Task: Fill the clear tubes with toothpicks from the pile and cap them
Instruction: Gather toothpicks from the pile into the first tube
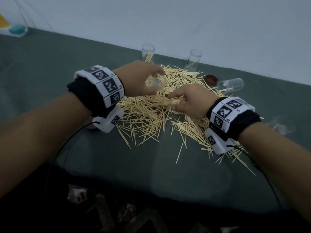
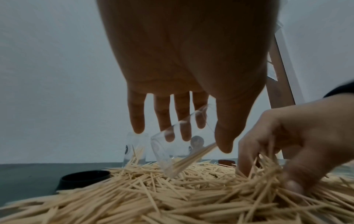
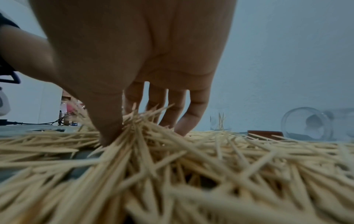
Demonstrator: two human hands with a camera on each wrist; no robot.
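A wide pile of toothpicks (image 1: 148,118) lies on the green table (image 1: 42,78). My left hand (image 1: 156,78) grips a clear tube (image 1: 154,82) between thumb and fingers. The tube (image 2: 178,150) is tilted over the pile, its lower end down among the picks, with a small bunch of toothpicks inside. Just to the right, my right hand (image 1: 175,102) pinches a bundle of toothpicks (image 3: 145,128) between thumb and fingers, low in the pile (image 3: 191,166). The two hands are close together but apart.
Two clear tubes (image 1: 147,53) (image 1: 192,60) stand upright by the wall, each with a few picks. Another tube (image 1: 230,84) lies on its side beside a dark red cap (image 1: 211,79). A black cap (image 2: 84,178) sits left of the pile. A clear piece (image 1: 282,127) lies far right.
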